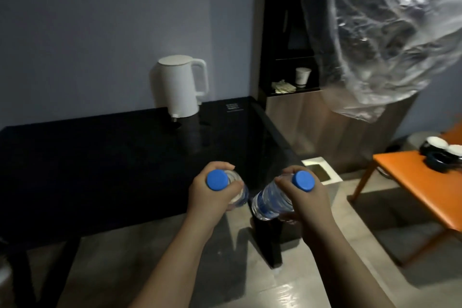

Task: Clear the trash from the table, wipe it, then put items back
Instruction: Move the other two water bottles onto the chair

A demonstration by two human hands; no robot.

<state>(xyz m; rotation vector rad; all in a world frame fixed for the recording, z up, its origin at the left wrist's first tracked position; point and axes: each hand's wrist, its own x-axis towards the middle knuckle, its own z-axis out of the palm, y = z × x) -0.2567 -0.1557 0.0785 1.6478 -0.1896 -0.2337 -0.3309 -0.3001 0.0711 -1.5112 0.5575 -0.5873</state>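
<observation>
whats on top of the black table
A white electric kettle stands on the black table, at its back. The left hand and its water bottle hide part of the front edge.

View: single, head-worn, wide-angle.
Position: above the tabletop's (125,157) near right corner.
Facing: forward and down, towards the far edge, the kettle (178,86) and the wall.
Nearness: left hand (210,190) with left bottle (241,194) and right hand (308,199) with right bottle (270,201), close under the lens at lower centre.
Right margin: shelf (290,89), plastic sheet (387,32), orange bench (412,182).
</observation>
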